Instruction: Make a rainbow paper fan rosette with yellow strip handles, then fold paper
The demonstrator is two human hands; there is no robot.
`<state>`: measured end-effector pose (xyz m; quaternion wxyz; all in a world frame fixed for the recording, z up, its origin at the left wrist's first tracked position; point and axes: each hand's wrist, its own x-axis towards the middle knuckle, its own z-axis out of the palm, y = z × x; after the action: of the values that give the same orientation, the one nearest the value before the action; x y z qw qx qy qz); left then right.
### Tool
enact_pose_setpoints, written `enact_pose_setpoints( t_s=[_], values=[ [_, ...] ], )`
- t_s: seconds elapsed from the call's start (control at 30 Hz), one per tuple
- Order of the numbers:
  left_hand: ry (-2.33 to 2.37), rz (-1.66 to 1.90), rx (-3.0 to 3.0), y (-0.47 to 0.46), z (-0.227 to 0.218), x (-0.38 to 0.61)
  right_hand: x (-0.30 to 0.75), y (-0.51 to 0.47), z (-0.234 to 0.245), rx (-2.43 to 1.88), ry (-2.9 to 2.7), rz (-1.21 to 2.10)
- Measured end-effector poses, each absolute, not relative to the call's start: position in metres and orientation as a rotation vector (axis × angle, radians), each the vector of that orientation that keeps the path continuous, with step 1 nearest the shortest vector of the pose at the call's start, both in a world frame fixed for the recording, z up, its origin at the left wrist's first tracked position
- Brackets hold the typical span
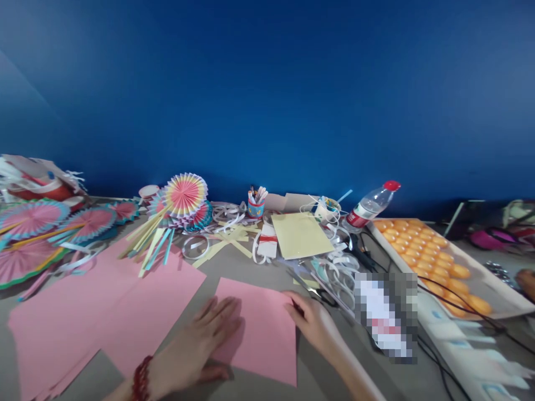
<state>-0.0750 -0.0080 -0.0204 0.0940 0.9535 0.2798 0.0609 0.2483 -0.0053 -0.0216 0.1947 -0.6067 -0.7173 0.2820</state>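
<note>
A pink sheet of paper (263, 328) lies on the grey table directly in front of me. My left hand (200, 340), with a dark red bead bracelet at the wrist, rests flat on the left part of this sheet, fingers stretched out. At the upper right corner my right hand (307, 317) has the edge between thumb and fingers; the fingertips are partly hidden. Left of my hands are larger pink sheets (96, 312), overlapping one another. A pair of scissors (321, 292) lies just beyond my right hand.
Folded paper rosettes (186, 195) and paper strips lie at the back left. A yellow sheet (301, 235), white curled strips and a pen cup (256, 206) stand or lie behind. At right are a plastic bottle (371, 205), black cables, a power strip and a tray of orange balls (430, 250).
</note>
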Motion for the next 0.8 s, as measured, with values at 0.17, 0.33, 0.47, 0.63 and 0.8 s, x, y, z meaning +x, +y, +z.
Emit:
enact_pose_setpoints(
  t_s=[0.17,0.33,0.47,0.63,0.8],
  values=[
    [0.886,0.151,2.861,-0.006,-0.025,-0.075,0.251,-0.006,-0.028,-1.683,-1.955,0.709],
    [0.949,0.148,2.841,-0.004,-0.024,-0.077,0.255,-0.001,-0.037,-1.672,-1.995,0.538],
    [1.017,0.151,2.806,-0.002,-0.022,-0.078,0.255,0.001,-0.032,-1.664,-2.080,0.260],
    [1.023,0.101,2.826,0.005,-0.025,-0.076,0.240,0.001,-0.018,-1.584,-2.192,0.287],
    [1.009,0.130,2.823,0.006,-0.031,-0.076,0.214,0.001,-0.012,-1.521,-2.318,0.402]
  ],
)
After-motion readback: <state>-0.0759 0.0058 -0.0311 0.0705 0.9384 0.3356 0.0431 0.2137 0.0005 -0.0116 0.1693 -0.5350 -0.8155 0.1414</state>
